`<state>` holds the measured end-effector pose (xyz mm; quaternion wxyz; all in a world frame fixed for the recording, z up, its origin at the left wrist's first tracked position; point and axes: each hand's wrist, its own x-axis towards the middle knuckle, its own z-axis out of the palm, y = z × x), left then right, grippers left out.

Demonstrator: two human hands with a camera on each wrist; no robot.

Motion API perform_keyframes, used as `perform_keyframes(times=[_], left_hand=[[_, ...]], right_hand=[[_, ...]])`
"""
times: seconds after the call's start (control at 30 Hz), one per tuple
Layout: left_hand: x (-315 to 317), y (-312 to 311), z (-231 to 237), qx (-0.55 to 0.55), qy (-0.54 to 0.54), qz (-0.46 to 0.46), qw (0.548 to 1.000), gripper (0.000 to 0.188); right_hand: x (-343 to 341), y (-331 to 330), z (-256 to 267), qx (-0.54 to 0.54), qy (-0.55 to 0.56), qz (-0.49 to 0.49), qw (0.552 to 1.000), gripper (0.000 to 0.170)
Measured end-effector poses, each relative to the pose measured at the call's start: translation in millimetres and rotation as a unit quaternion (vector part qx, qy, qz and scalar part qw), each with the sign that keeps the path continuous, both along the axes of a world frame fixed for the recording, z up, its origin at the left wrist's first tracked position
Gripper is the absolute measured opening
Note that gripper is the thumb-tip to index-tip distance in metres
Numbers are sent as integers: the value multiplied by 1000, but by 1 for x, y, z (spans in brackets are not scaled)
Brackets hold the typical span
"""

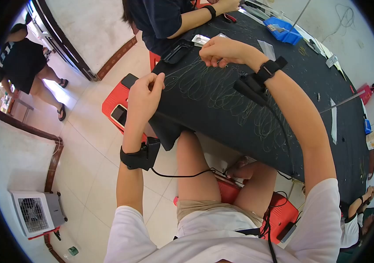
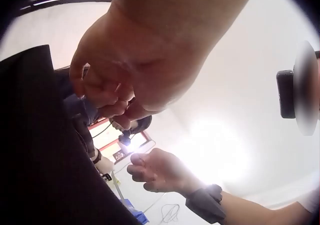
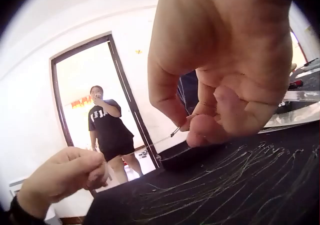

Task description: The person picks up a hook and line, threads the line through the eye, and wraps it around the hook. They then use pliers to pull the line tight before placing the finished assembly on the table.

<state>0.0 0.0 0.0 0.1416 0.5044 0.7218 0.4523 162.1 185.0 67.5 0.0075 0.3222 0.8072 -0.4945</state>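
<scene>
Above the table's left edge, the left hand (image 1: 145,98) has its thumb and fingertips pinched on a thin line. The right hand (image 1: 227,51) is raised over the far side of the black table. Seen in the right wrist view, the right hand (image 3: 225,60) pinches a small dark metal piece (image 3: 175,131) between thumb and finger, and a thin line runs from it toward the left hand (image 3: 65,177). Many looped thin lines (image 1: 222,87) lie spread on the black cloth below both hands. In the left wrist view the left hand (image 2: 145,60) has curled fingers; its line is not clear there.
A blue tray (image 1: 283,31) stands at the table's far side. Two phones lie on a red stool (image 1: 110,103) at the left. Another person sits beyond the table's corner, one stands by the doorway. A black case (image 1: 177,50) lies near the far edge.
</scene>
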Motion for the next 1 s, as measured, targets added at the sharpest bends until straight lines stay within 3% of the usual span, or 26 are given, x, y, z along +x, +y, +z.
perform_keyframes(times=[0.07,0.27,0.37,1.0], left_hand=[[-3,0,-4,22,3,23,999,32],[-10,6,-14,56,108,110,986,26],[-10,7,-11,36,118,117,985,23],[-3,12,-13,28,151,110,982,20]], right_hand=[[-1,4,-6,61,-32,-41,997,19],[-18,23,-24,71,22,-124,990,21],[-25,24,-28,135,3,-124,983,24],[-31,42,-42,121,16,-170,978,20]])
